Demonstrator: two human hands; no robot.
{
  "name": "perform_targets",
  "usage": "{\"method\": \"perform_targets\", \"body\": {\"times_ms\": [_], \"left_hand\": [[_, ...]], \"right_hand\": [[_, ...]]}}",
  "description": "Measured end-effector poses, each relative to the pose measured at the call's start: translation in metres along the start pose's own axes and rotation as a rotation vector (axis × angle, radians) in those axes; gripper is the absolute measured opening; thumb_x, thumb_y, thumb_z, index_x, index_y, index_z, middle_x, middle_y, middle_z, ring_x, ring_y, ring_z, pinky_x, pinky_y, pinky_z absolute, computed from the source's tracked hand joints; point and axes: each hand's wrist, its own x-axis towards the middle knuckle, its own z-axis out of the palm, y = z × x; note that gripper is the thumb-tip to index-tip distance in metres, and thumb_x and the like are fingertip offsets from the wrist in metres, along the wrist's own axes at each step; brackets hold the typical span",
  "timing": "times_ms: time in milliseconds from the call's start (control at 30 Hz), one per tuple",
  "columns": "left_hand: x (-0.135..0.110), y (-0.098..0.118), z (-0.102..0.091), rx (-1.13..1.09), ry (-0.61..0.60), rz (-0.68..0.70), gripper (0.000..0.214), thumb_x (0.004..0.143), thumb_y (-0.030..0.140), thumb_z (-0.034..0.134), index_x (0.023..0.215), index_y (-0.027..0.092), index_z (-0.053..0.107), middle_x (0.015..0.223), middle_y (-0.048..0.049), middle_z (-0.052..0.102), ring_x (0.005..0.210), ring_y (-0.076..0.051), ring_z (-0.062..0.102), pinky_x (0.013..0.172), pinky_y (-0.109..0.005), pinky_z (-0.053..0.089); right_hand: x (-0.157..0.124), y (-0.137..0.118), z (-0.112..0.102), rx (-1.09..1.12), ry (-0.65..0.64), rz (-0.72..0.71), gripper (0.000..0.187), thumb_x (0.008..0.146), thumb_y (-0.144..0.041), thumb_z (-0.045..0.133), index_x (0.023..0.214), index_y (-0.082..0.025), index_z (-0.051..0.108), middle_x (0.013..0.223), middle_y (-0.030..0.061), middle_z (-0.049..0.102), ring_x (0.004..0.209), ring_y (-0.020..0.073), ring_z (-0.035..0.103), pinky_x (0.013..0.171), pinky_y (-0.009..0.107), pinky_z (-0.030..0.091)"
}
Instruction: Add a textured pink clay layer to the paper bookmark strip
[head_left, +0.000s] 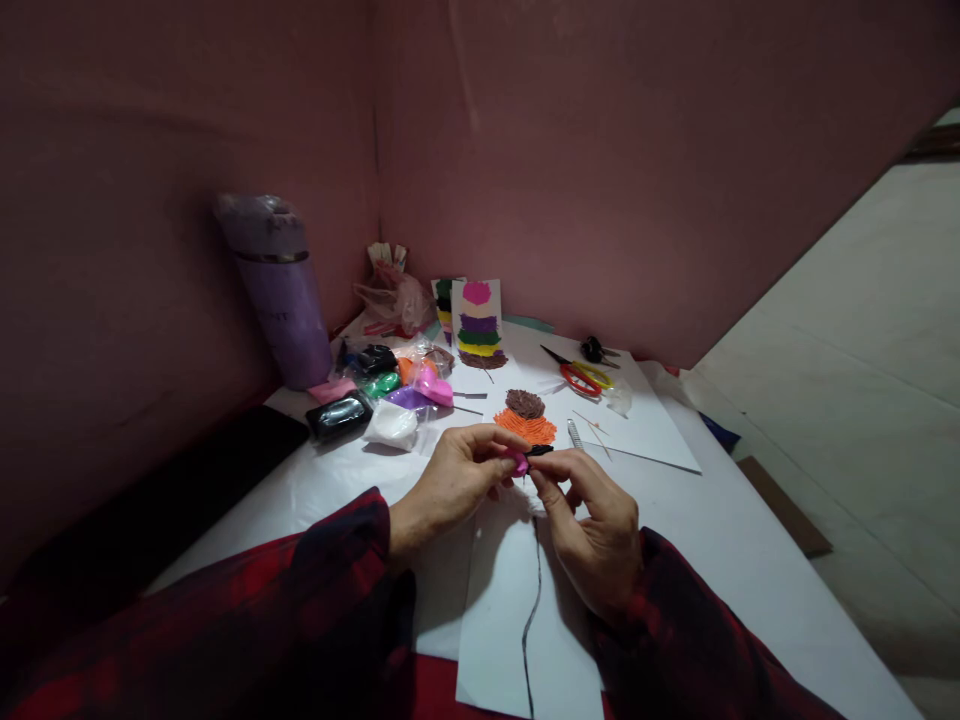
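Both hands meet over a white sheet [510, 620] on the table. My left hand [450, 482] pinches a small pink lump of clay [518, 462] between thumb and fingers. My right hand [589, 520] pinches the same lump from the other side, with a dark bit [540, 450] at its fingertips. Just beyond the fingers, on white paper [645, 425], lies a clay picture with a brown patch [524, 403] above an orange patch [526, 428]. A thin dark line [534, 600] runs down the sheet under my hands.
Bags of coloured clay [390, 392] lie at the left, beside a purple tumbler [281, 295] and a dark flat object [225, 460]. A striped clay card [478, 322] leans on the pink wall. Red and yellow scissors [581, 375] and thin sticks [592, 425] lie at the right.
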Motion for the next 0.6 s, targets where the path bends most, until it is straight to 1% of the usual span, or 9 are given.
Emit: {"method": "perform_targets", "body": {"times_ms": [133, 200, 333, 467, 600], "left_hand": [[-0.0006, -0.0026, -0.0003, -0.022, -0.014, -0.009, 0.027, 0.069, 0.018, 0.070, 0.095, 0.013, 0.065, 0.072, -0.0001, 0.062, 0.060, -0.010, 0.056, 0.057, -0.024, 0.044], [-0.0008, -0.0035, -0.0008, -0.004, -0.017, -0.008, 0.028, 0.069, 0.022, 0.072, 0.093, 0.012, 0.063, 0.076, -0.0009, 0.061, 0.063, -0.012, 0.058, 0.057, -0.025, 0.046], [-0.0010, -0.0034, -0.0012, 0.006, -0.047, 0.008, 0.022, 0.070, 0.025, 0.072, 0.082, 0.010, 0.062, 0.072, -0.0011, 0.060, 0.060, -0.011, 0.056, 0.058, -0.026, 0.046], [-0.0002, -0.0030, -0.0002, -0.042, -0.037, -0.011, 0.026, 0.066, 0.021, 0.073, 0.088, 0.009, 0.066, 0.072, -0.0028, 0.064, 0.066, -0.013, 0.059, 0.064, -0.028, 0.048], [0.0006, -0.0040, -0.0003, -0.075, -0.030, 0.017, 0.028, 0.066, 0.023, 0.075, 0.090, 0.011, 0.066, 0.079, -0.0027, 0.066, 0.063, -0.011, 0.057, 0.062, -0.026, 0.046]], "right_hand": [[0.0020, -0.0033, 0.0002, -0.012, 0.008, -0.008, 0.014, 0.090, -0.016, 0.056, 0.099, -0.020, 0.067, 0.084, 0.0038, 0.067, 0.071, 0.0150, 0.062, 0.056, 0.026, 0.048], [0.0027, -0.0045, 0.0000, -0.014, -0.009, -0.035, 0.017, 0.090, -0.015, 0.056, 0.102, -0.021, 0.067, 0.086, 0.0043, 0.068, 0.074, 0.0158, 0.063, 0.058, 0.026, 0.049], [0.0024, -0.0041, -0.0006, 0.003, -0.031, -0.053, 0.019, 0.090, -0.013, 0.056, 0.102, -0.021, 0.067, 0.086, 0.0043, 0.067, 0.075, 0.0149, 0.063, 0.062, 0.026, 0.051], [0.0019, -0.0030, -0.0007, 0.004, -0.022, -0.024, 0.016, 0.090, -0.014, 0.056, 0.101, -0.020, 0.067, 0.086, 0.0042, 0.067, 0.075, 0.0149, 0.063, 0.063, 0.027, 0.051], [0.0026, -0.0036, -0.0004, -0.028, -0.018, -0.020, 0.018, 0.091, -0.015, 0.055, 0.103, -0.020, 0.067, 0.087, 0.0044, 0.068, 0.074, 0.0156, 0.063, 0.061, 0.027, 0.051]]}}
